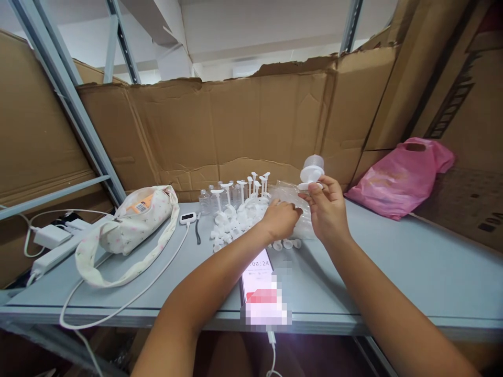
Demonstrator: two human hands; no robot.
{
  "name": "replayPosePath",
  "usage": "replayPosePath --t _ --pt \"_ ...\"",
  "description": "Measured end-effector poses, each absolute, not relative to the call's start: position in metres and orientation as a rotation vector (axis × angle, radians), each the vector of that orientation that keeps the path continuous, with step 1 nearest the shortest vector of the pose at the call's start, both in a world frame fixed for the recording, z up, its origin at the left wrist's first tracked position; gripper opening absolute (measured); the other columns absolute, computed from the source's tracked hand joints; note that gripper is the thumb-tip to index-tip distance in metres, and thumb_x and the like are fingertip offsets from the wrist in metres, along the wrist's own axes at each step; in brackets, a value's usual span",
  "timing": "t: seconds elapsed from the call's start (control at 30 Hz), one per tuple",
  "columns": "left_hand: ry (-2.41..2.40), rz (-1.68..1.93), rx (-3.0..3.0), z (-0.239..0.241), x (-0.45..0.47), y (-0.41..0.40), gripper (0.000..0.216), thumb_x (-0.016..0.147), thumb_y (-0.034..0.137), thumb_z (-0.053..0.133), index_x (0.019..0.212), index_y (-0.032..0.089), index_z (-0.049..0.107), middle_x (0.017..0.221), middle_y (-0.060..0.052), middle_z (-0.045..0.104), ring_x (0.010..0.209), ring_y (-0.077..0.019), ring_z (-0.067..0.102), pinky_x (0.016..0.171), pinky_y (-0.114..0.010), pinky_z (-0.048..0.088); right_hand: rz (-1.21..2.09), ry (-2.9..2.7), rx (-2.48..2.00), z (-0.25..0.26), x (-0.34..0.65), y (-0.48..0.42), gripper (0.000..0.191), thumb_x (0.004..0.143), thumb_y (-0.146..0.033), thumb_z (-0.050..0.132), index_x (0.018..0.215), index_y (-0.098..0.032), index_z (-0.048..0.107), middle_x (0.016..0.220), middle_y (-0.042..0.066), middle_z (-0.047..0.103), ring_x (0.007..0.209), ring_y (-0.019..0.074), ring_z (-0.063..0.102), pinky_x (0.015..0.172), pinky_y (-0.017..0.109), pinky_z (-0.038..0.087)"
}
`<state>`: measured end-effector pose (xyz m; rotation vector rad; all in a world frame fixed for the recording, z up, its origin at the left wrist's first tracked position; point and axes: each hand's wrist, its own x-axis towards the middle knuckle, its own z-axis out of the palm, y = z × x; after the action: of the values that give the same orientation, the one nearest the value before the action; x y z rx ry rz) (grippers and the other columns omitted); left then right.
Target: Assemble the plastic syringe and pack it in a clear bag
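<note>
My right hand (330,209) is raised, thumb and fingers pinched on the white base of a white plastic part with a clear ribbed cup (314,162) on top. To its left, my left hand (280,219) reaches over a clear plastic bag (304,225) with its fingers curled. What those fingers hold, if anything, is hidden. Beside the left hand lies a heap of small white plastic parts (236,226). White T-shaped stems (227,192) stand up from it. Small clear ribbed bottles (204,202) stand behind the heap. Several small white caps (287,244) lie below the left hand.
A phone (257,277) with a cable lies at the front edge. On the left are a small white device (187,218), a floral bag (135,222) and a power strip (66,246). A pink plastic bag (401,180) sits at right. Cardboard (236,125) walls the back.
</note>
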<state>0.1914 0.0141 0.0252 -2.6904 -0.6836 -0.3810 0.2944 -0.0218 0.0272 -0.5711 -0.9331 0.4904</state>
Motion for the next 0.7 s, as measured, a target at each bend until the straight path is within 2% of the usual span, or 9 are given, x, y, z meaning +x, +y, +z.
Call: replayPosePath --t 0.13,0.2,0.3,0.4,0.47,0.57,0.63,0.7 --pt "-0.58 -0.564 -2.571 0.035 0.172 0.011 0.024 0.078 0.005 0.046 0.085 0.018 0.065 0.09 -0.006 0.064 0.093 -0.0203 0.056 0.091 -0.039 0.035 0.399 -0.911 -0.58 0.027 0.295 -0.022 0.028 0.071 -0.04 0.07 0.09 -0.025 0.056 0.084 -0.004 0.055 0.073 0.01 0.054 0.07 0.025 0.045" --pt "-0.549 -0.753 -2.465 0.041 0.156 0.01 0.024 0.078 0.004 0.046 0.084 0.018 0.064 0.096 -0.007 0.063 0.099 -0.0208 0.054 0.093 -0.04 0.034 0.325 -0.911 -0.608 0.028 0.296 -0.023 0.028 0.073 -0.041 0.068 0.092 -0.025 0.055 0.082 -0.004 0.055 0.07 0.01 0.053 0.071 0.026 0.044" --pt "-0.605 -1.194 -2.331 0.05 0.127 0.007 0.02 0.078 0.004 0.047 0.077 0.018 0.061 0.118 -0.009 0.056 0.115 -0.0233 0.045 0.097 -0.042 0.033 0.198 -0.921 -0.645 0.028 0.296 -0.026 0.027 0.076 -0.044 0.064 0.093 -0.025 0.055 0.081 -0.003 0.055 0.071 0.0108 0.053 0.074 0.028 0.043" --pt "-0.676 -1.837 -2.279 0.061 0.095 0.008 0.014 0.077 0.006 0.049 0.074 0.017 0.057 0.126 -0.009 0.048 0.118 -0.0219 0.045 0.097 -0.039 0.037 0.123 -0.926 -0.625 0.029 0.296 -0.027 0.025 0.077 -0.043 0.064 0.092 -0.025 0.056 0.081 -0.003 0.055 0.072 0.0111 0.053 0.074 0.028 0.043" --pt "-0.68 -2.357 -2.258 0.068 0.075 0.014 0.01 0.076 0.009 0.051 0.073 0.018 0.052 0.118 -0.007 0.052 0.11 -0.0188 0.053 0.094 -0.035 0.042 0.112 -0.919 -0.601 0.03 0.297 -0.028 0.023 0.076 -0.041 0.065 0.091 -0.025 0.057 0.081 -0.004 0.055 0.071 0.0107 0.053 0.074 0.028 0.043" --pt "-0.619 -2.981 -2.264 0.074 0.048 0.026 0.014 0.071 0.012 0.056 0.071 0.02 0.044 0.093 -0.003 0.062 0.096 -0.0169 0.061 0.088 -0.032 0.046 0.135 -0.912 -0.571 0.032 0.297 -0.03 0.02 0.077 -0.039 0.065 0.09 -0.026 0.058 0.081 -0.004 0.057 0.069 0.0105 0.054 0.073 0.028 0.044" --pt "-0.589 -3.25 -2.403 0.074 0.034 0.033 0.018 0.068 0.012 0.057 0.072 0.02 0.041 0.086 -0.001 0.064 0.084 -0.0165 0.064 0.08 -0.032 0.049 0.162 -0.911 -0.541 0.034 0.296 -0.033 0.018 0.077 -0.039 0.065 0.09 -0.027 0.059 0.081 -0.004 0.058 0.068 0.0105 0.055 0.072 0.029 0.044" --pt "-0.663 -3.339 -2.623 0.071 0.025 0.036 0.017 0.067 0.012 0.056 0.072 0.021 0.042 0.084 0.0 0.065 0.078 -0.0162 0.065 0.074 -0.03 0.05 0.219 -0.92 -0.486 0.037 0.294 -0.037 0.017 0.077 -0.038 0.065 0.089 -0.026 0.059 0.078 -0.004 0.059 0.066 0.0108 0.055 0.07 0.029 0.044"
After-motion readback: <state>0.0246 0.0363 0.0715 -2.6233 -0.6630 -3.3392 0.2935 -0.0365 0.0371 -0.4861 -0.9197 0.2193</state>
